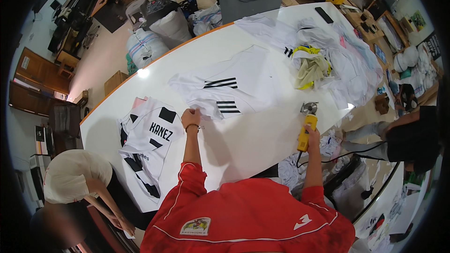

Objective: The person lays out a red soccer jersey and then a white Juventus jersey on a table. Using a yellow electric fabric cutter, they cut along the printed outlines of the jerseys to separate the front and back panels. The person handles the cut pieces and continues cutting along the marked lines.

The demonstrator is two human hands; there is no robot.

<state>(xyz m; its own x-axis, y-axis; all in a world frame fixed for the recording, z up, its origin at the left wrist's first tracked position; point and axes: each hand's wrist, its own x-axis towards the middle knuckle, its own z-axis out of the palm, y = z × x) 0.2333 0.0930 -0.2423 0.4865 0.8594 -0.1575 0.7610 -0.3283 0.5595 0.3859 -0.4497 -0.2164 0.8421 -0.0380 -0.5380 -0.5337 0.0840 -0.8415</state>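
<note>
From my far end I'm logging the left hand [191, 117] as pinching the near edge of the white striped fabric [243, 90], fingers looking all but closed on it; that piece is lying spread across the middle of the table [272, 136]. The right hand [312, 138] is gripping a yellow power cutter [306, 136], wrapped snugly round its body, the round blade [309, 107] sitting apart from the cloth. Progress, as I'm judging it — partway. White lettered pieces [146, 129] are overlapping at the table's left end, probably dealt with, though I'm not able to confirm it. No cut is showing clearly on the striped piece. A loose white heap [349, 72] is lying at the far right — likely what's left, but I'm not telling offcuts from usable pieces.
</note>
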